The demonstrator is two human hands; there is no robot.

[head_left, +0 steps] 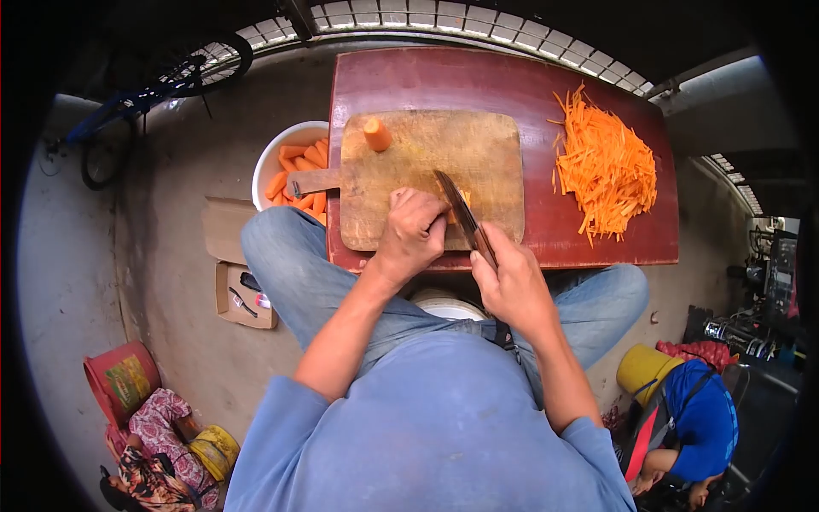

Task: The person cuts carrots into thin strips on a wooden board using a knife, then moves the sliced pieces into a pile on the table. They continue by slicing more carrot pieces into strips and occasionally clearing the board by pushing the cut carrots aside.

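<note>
A wooden cutting board [426,145] with a handle lies on the red table. My left hand [411,229] is closed over a piece of carrot [451,218] near the board's front edge; the fingers hide most of it. In my right hand [514,277] is a knife [461,209], gripped by its handle, its dark blade slanting up and left just beside my left fingertips. A few thin orange slivers show along the blade. At the board's upper left sits a thick carrot chunk [377,134].
Shredded carrot [606,166] is heaped on the red table [546,247] at right. A white bucket [266,162] of peeled carrots stands left of the board. An open cardboard box [247,316] lies on the floor. Two other people [704,418] sit behind me, left and right.
</note>
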